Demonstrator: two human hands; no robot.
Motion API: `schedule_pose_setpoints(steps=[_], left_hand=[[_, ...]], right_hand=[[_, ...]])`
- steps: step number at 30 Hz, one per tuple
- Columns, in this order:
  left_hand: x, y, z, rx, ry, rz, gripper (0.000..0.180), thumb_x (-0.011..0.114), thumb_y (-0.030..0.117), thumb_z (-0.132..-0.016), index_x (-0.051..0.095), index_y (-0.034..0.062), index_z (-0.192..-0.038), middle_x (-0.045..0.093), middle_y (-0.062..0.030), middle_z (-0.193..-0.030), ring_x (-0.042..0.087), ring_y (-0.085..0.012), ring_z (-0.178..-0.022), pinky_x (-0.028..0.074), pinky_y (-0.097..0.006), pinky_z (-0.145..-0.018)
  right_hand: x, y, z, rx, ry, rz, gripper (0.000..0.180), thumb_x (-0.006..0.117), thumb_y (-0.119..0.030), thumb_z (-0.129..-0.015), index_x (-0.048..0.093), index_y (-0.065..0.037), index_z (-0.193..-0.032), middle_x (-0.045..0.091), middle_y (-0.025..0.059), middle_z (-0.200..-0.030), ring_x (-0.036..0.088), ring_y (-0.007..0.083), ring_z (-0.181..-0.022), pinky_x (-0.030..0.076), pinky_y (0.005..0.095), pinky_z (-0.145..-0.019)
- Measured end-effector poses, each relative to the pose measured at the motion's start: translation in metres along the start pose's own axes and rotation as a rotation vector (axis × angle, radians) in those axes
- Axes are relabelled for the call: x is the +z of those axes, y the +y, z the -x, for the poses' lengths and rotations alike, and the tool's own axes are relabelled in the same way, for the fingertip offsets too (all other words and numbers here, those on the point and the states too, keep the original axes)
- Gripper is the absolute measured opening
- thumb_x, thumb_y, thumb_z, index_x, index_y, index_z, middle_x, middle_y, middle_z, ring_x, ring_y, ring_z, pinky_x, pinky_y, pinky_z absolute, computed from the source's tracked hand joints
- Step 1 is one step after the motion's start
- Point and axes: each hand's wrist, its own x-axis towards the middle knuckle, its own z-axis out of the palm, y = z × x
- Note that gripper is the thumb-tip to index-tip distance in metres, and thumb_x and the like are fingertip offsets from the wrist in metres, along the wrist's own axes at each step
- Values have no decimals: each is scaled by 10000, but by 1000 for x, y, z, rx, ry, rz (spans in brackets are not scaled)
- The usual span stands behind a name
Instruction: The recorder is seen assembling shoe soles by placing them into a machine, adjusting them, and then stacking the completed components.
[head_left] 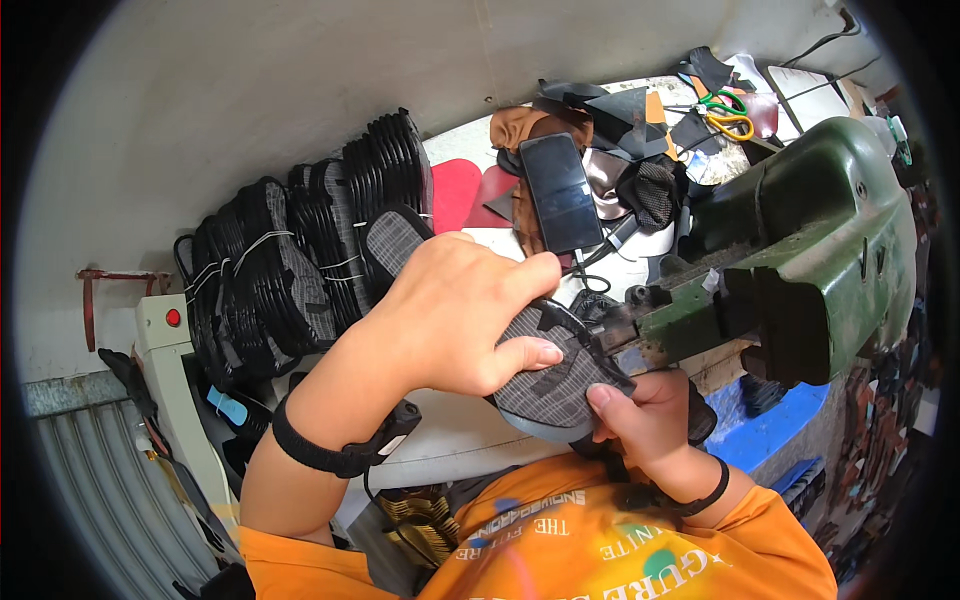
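A grey woven-patterned shoe insole (555, 392) with black edging lies at the head of a green sewing machine (815, 260). My left hand (465, 310) reaches over it from the left, thumb pressed on its top and fingers closed on it. My right hand (645, 415) pinches the insole's near right edge between thumb and fingers. The insole's far edge sits by the machine's needle area, where the contact is hidden. Another grey rounded end with a black rim (398, 240) shows beyond my left hand; whether it belongs to the same piece I cannot tell.
Bundles of tied black-edged insoles (265, 275) stand at the left against the wall. A phone (560, 192) with a cable lies on fabric scraps (625, 115) at the back. Green-and-yellow scissors (728, 115) lie farther right. A box with a red button (172, 318) stands at far left.
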Motion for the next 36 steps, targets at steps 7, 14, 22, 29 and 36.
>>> schedule_pose_setpoints(steps=[7, 14, 22, 29, 36], left_hand=[[6, 4, 20, -126, 70, 57, 424, 733, 441, -794, 609, 55, -916, 597, -159, -667, 609, -411, -670, 430, -475, -584], [19, 24, 42, -298, 147, 97, 400, 716, 429, -841, 559, 63, -870, 565, -170, -622, 594, -416, -616, 417, -473, -540], [31, 63, 56, -555, 86, 132, 476, 633, 462, -939, 566, -7, -890, 630, -215, -598, 656, -429, -572, 520, -513, -539], [43, 70, 58, -675, 216, 156, 567, 691, 498, -904, 578, -23, -711, 568, -235, -546, 616, -438, -540, 491, -475, -529], [89, 72, 61, -612, 431, 790, 495, 686, 434, -951, 701, -14, -738, 679, -160, -623, 644, -283, -517, 514, -399, -536]], right_hand=[[8, -1, -5, -51, 81, 50, 338, 721, -94, -880, 670, 41, -575, 650, 67, -582, 581, 115, -420, 473, 242, -390], [12, -1, -6, -19, 157, -20, 342, 765, -117, -881, 712, 72, -601, 651, 68, -553, 613, 110, -448, 517, 258, -414], [13, -2, -9, -63, 139, -103, 341, 731, -100, -899, 706, 71, -606, 650, 70, -566, 625, 125, -457, 540, 263, -424], [10, 5, -6, -103, 131, -21, 352, 684, -146, -927, 669, 32, -623, 658, 83, -620, 598, 142, -426, 480, 247, -357], [-1, 7, -4, -42, 96, -42, 470, 703, -157, -935, 603, -23, -497, 586, 31, -489, 549, 110, -394, 392, 244, -397]])
